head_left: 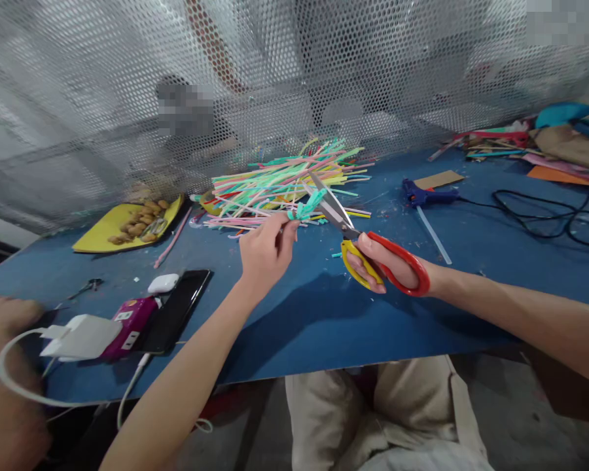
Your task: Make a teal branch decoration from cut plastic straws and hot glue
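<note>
Between the fingertips of my left hand [269, 247] is a small turquoise piece of bent pipe cleaner [304, 208], held above the table. My right hand [380, 261] grips a pair of scissors [334, 212] with one red and one yellow handle loop. The scissor blades are parted and point up and left, with the turquoise piece at or between them; whether they touch it I cannot tell. Behind both hands lies a loose pile of pipe cleaners [279, 180] in green, pink, yellow and other pastel colours.
A yellow sheet [98, 230] bearing brown nuts lies left. Nearer are a phone [184, 307], white earbud case [163, 283], purple power block [132, 324] and white charger [86, 337]. Right sits a blue glue gun [425, 195] with its cable. Another person's arm [10, 379] is at far left.
</note>
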{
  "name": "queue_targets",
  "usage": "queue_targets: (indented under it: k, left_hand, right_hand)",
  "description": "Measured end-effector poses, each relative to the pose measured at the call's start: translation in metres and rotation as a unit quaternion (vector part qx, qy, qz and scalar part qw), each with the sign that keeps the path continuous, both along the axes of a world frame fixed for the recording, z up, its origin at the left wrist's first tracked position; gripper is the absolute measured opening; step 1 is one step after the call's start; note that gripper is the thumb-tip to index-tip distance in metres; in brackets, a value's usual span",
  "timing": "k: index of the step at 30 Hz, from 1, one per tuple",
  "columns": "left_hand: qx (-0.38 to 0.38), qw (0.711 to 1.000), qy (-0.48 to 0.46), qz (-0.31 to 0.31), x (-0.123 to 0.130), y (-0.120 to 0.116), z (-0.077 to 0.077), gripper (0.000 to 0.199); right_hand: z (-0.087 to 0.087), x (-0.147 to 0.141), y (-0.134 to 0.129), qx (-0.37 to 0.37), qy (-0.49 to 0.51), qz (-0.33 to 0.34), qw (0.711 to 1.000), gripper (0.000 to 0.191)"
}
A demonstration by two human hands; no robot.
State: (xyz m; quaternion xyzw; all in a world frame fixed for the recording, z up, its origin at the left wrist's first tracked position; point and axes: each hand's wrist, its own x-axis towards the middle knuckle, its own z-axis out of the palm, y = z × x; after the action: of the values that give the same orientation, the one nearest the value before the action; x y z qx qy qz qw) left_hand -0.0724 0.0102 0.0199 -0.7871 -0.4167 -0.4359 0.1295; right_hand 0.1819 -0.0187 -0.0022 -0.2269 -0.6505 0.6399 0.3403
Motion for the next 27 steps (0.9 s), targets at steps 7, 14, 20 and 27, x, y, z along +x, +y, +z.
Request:
queue_targets:
  k: [7,14,20,27]
  left_hand:
    - [0.009,1.000,0.003,0.009,-0.0003,-0.0006,0.0005,0.026]
    - [0.024,1.000,0.000,0.005,-0.0002,-0.0008,0.0007,0.023]
    - [0.018,1.000,0.007,0.017,-0.0003,-0.0005,0.0009,0.026]
    - [0.024,1.000,0.003,0.014,-0.0014,0.0001,-0.0002,0.023]
  right_hand:
    - [0.0015,0.0008,-0.0003,0.000,-0.013,-0.005,1.000,0.052]
    - [0.0002,0.0011,0.0000,0.001,-0.014,-0.004,1.000,0.053]
    - [0.0001,0.0010,-0.0009,0.001,-0.017,-0.004,1.000,0.053]
    - [0.0010,0.0003,-0.0017,-0.042,-0.033,-0.017,0.998,0.058]
